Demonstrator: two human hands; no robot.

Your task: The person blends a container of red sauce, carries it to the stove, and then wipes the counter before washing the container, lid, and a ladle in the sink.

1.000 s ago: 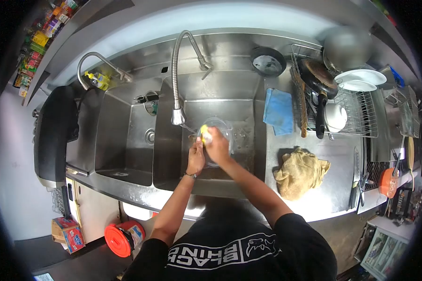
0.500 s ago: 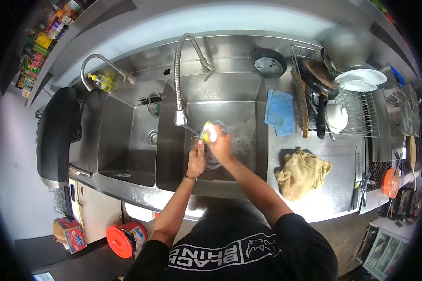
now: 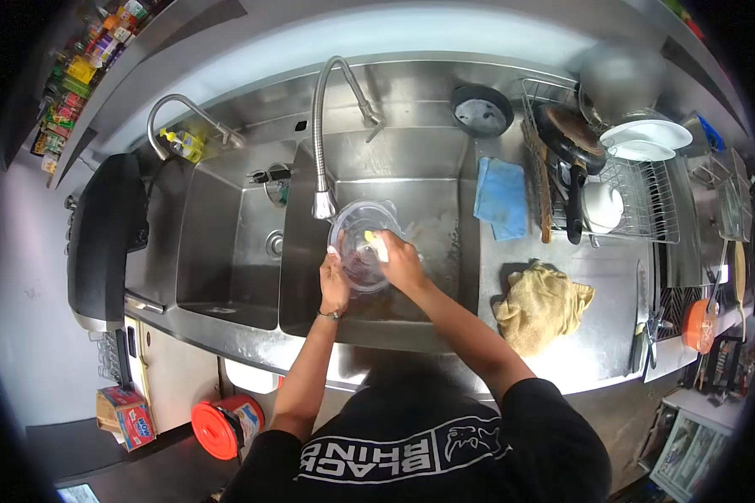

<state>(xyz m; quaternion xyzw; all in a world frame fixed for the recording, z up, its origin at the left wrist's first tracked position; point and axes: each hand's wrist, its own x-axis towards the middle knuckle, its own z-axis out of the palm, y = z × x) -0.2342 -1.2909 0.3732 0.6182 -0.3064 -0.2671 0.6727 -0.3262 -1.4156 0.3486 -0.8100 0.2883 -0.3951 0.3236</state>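
Note:
My left hand [image 3: 334, 285] grips the near left side of a clear round plastic bowl [image 3: 352, 261], fingers partly hidden behind its wall. The bowl is held over the right basin, its open top facing me. Inside it, my right hand [image 3: 403, 263] is closed on a small yellow-and-white sponge [image 3: 376, 241] and presses it near the bowl's middle. Just above the bowl's upper left rim hangs the spray head [image 3: 324, 204] of a flexible steel faucet.
Left of the right basin [image 3: 411, 314] is a second basin [image 3: 226, 285]. A yellow soap bottle [image 3: 184, 146] stands behind it. On the right counter lie a blue cloth [image 3: 501, 201] and a tan cloth [image 3: 541, 308], beside a loaded dish rack [image 3: 646, 201]. A black pan [image 3: 481, 112] rests behind.
The bowl has turned so its open top shows. My left hand has shifted slightly left and up, while my right hand, blurred before, has moved a little down and right with the sponge.

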